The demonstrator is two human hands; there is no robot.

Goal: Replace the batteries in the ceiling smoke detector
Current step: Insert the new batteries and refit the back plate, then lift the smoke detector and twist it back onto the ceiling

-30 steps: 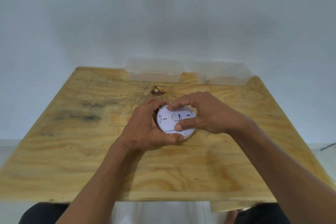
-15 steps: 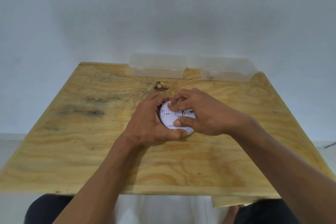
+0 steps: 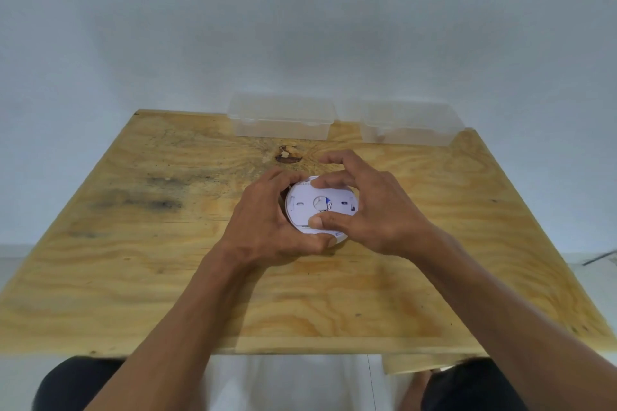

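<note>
A round white smoke detector (image 3: pixel 309 205) lies back side up in the middle of the plywood table (image 3: pixel 133 277). Its flat back plate shows two small slots and a round centre opening with a blue mark. My left hand (image 3: pixel 267 227) wraps around the detector's left and near rim, thumb under the front edge. My right hand (image 3: pixel 370 210) grips the back plate from the right, index finger on the far edge and thumb on the near edge. The detector's right side is hidden by my fingers. No batteries are visible.
Two clear plastic lidded boxes stand at the table's far edge, one (image 3: pixel 282 120) behind the detector and one (image 3: pixel 409 123) to the right. A dark knot (image 3: pixel 287 155) marks the wood just beyond my hands. A white wall rises behind the table.
My right hand's fingers have spread and shifted around the back plate, uncovering more of it. The left hand keeps its hold on the rim. The view has shifted slightly.
</note>
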